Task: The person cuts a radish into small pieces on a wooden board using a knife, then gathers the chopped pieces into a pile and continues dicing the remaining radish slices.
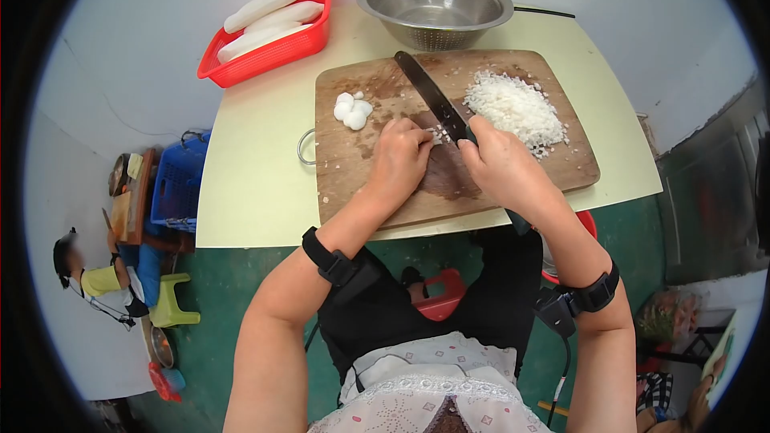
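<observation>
On the wooden cutting board (pixel 361 184), my right hand (pixel 505 162) is wrapped round the handle of a dark-bladed knife (pixel 433 95), whose blade points up and to the left. My left hand (pixel 399 159) lies closed on the board, left of the blade, its fingertips against small white diced pieces (pixel 440 135). A large heap of white chopped bits (pixel 516 111) is spread at the board's right. Several rounded white pieces (pixel 352 111) sit together at the board's left.
Behind the board stands a metal colander (pixel 434 8). A red basket (pixel 269 62) with long white vegetables (pixel 269 6) is at the back left. A metal ring (pixel 305 147) touches the board's left edge. Another person (pixel 100 279) sits far left, near a blue crate (pixel 180 180).
</observation>
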Motion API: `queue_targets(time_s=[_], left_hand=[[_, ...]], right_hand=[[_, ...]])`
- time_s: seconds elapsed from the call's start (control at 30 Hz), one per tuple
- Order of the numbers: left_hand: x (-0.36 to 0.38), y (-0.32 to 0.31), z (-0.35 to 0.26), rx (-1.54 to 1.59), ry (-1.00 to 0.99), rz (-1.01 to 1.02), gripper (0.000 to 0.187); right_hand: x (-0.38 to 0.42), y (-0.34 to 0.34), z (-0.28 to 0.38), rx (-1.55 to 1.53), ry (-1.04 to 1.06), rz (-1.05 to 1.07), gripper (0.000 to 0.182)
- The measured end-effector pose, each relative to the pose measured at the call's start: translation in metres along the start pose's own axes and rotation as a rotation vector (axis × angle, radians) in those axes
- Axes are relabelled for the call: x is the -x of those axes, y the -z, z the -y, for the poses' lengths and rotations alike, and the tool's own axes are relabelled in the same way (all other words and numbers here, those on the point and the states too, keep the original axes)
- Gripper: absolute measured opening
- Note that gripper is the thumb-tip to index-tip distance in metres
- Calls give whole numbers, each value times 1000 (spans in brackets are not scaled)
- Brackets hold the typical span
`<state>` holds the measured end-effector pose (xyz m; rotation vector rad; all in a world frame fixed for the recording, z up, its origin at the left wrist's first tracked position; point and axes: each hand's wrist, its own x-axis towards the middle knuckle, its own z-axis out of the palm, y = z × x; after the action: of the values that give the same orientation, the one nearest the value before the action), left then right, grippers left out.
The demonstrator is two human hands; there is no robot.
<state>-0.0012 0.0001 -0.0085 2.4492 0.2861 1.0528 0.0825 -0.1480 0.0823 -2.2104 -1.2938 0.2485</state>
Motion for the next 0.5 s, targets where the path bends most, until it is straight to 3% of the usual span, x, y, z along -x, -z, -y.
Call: queue_targets(time_s=[0.5], left_hand=[[0, 2, -2, -26, -15, 19, 8]], right_hand=[[-6, -17, -13, 36, 63, 40, 25]])
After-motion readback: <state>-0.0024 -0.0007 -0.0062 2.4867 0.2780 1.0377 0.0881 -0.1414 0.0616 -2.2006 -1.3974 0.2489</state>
